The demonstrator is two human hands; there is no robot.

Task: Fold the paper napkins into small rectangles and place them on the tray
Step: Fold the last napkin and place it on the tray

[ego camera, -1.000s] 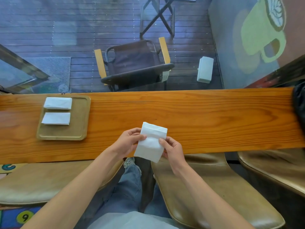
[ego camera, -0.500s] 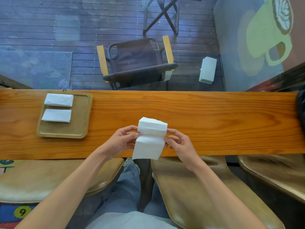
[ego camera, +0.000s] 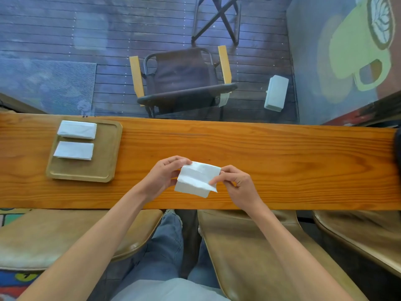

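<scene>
A white paper napkin (ego camera: 196,178), partly folded, hangs just above the wooden counter (ego camera: 282,161) in front of me. My left hand (ego camera: 165,177) pinches its left edge, thumb on top. My right hand (ego camera: 236,184) pinches its right edge, near a loose lower flap. To the left on the counter lies a wooden tray (ego camera: 106,157). Two folded napkins lie in the tray's left half, one at the back (ego camera: 77,129) and one nearer me (ego camera: 74,150).
Tan padded stools (ego camera: 54,235) stand under the counter's near edge, with my jeans-clad legs between them. Beyond the glass in front are a folding chair (ego camera: 182,79) and a white box (ego camera: 276,93) on a wooden deck.
The napkin has come forward over the counter and been folded shorter, its lower half brought up. Both hands moved away from me with it.
</scene>
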